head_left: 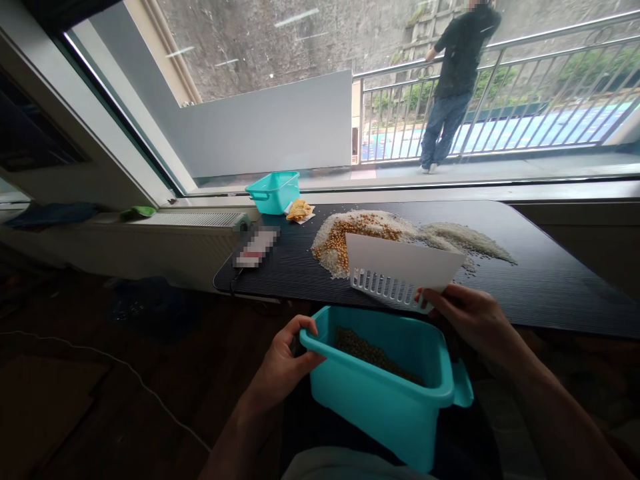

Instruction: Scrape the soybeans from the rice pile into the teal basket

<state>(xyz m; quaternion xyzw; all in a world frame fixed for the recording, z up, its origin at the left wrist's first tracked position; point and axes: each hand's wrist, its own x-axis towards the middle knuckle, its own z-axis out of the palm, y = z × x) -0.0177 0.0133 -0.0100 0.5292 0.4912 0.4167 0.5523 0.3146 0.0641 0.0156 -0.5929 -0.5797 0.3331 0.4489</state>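
My left hand is closed on the left rim of a turquoise plastic bin, just below the table's front edge. Small green-brown beans or grains lie in the bin. Between the thumb and fingers of my right hand is a white plastic panel with a row of slots, held tilted above the bin's far side. Behind the panel, a spread pile of white rice-like grains and yellow corn kernels rests on the table, partly hidden by it. A paler grain heap adjoins it on the right.
The dark table stands against a window. At its back left are another turquoise bin and yellowish food pieces on paper. A blurred-out flat device with a cable lies nearer. Outside, a person leans on a railing.
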